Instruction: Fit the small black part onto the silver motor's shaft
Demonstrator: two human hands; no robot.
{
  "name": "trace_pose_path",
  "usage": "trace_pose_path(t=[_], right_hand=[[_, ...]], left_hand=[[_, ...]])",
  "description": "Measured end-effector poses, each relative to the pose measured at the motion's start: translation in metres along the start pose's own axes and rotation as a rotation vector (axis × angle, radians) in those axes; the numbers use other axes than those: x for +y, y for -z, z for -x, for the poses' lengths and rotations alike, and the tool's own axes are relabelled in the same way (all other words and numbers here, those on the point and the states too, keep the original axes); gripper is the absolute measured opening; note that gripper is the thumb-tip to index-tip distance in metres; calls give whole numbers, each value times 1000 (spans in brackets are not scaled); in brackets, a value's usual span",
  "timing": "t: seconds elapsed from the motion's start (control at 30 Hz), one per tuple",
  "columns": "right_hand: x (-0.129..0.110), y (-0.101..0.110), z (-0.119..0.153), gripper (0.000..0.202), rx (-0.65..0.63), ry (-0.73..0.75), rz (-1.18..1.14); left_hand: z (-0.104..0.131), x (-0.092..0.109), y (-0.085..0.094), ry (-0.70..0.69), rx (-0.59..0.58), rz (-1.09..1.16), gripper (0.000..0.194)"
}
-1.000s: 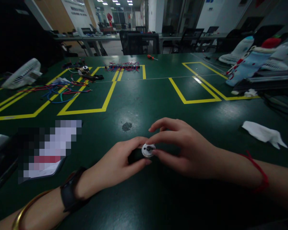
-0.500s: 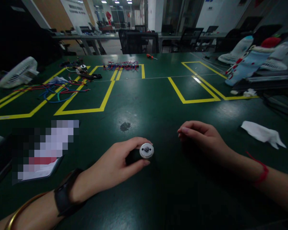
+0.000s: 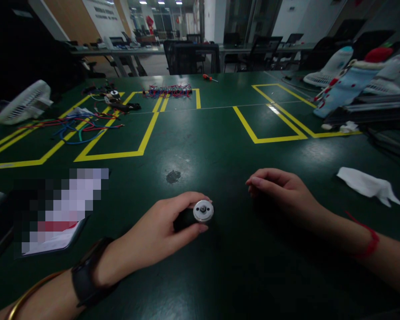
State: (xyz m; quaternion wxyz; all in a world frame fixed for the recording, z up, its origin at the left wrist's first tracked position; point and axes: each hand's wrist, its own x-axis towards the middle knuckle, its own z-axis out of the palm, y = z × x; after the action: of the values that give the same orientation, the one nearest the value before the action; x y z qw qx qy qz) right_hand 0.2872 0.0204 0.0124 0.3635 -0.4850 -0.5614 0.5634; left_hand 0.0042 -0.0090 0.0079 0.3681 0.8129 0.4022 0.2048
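A small round silver motor (image 3: 203, 211) stands upright on the green table, its end face with a central shaft and two dark holes turned up. My left hand (image 3: 173, 224) is around its left side, thumb on the near side and fingers on the far side. The motor's lower body is mostly hidden. To the right, apart from the motor, my right hand (image 3: 280, 189) rests with fingers loosely curled and thumb tip against the index finger. Nothing shows in it.
A phone-like flat thing with a blurred screen (image 3: 65, 209) lies at left. White tissue (image 3: 366, 184) is at right. Farther off are coloured wires (image 3: 83, 126), a bundle of wired parts (image 3: 170, 91), an orange screwdriver (image 3: 209, 78), a white fan (image 3: 25, 102) and yellow tape outlines (image 3: 280, 140).
The view has shifted very slightly. Both hands and the motor keep their places on the table.
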Motion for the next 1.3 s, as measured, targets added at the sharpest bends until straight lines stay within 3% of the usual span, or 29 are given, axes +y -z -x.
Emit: trace_pose_path(t=[0.23, 0.47, 0.67, 0.77, 0.9, 1.1, 1.3], right_hand=[[3, 1, 0, 21, -26, 44, 76], [-17, -11, -7, 18, -263, 229, 664], [-39, -45, -3, 21, -205, 620, 805], [-41, -55, -4, 16, -192, 704, 855], [-42, -54, -5, 12, -196, 734, 807], [-39, -37, -4, 10, -177, 657, 700], [-32, -51, -6, 14, -222, 668, 746]], left_hand=[[0, 0, -1, -2, 4, 1, 38], [0, 2, -1, -13, 10, 6, 36], [0, -1, -4, -36, 39, -8, 37], [0, -3, -5, -44, 52, -5, 38], [0, -4, -5, -43, 46, 4, 36], [1, 0, -3, -31, 31, -5, 31], [1, -2, -4, -37, 43, -16, 34]])
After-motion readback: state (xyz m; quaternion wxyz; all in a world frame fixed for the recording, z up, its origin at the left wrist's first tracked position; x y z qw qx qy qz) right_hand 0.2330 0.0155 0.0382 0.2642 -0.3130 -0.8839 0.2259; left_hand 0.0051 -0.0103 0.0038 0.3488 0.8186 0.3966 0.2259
